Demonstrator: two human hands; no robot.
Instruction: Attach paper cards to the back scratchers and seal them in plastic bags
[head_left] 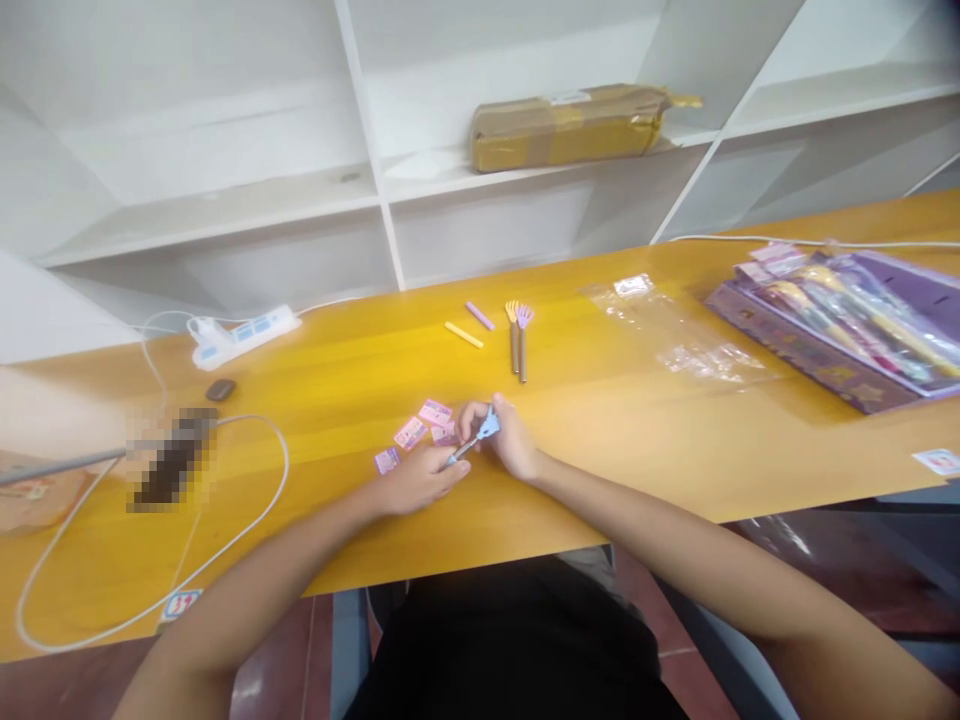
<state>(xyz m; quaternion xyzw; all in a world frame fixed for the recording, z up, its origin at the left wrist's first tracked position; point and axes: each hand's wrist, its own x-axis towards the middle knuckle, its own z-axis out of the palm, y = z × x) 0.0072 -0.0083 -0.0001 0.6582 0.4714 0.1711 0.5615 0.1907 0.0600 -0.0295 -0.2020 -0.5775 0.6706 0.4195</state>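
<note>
Between my hands is a small back scratcher (488, 424) with a light blue claw-shaped head and a thin metal shaft. My left hand (422, 478) is closed round its light blue handle end. My right hand (512, 440) has its fingers curled round the claw end, partly behind it. Beyond my hands, two more scratchers lie side by side, a yellow-headed one (514, 345) and a purple-headed one (523, 350), both with brownish shafts. Left of them rest a yellow stick (463, 334) and a purple stick (480, 315). Several pink printed cards (410, 432) lie beside my left hand.
An open purple box (795, 350) holding wrapped items stands at the right, near a clear plastic bag (675, 325). At the left are a white power strip (247, 338), a looping white cable (283, 470) and a small dark object (220, 389). A taped package (566, 128) sits on the shelf.
</note>
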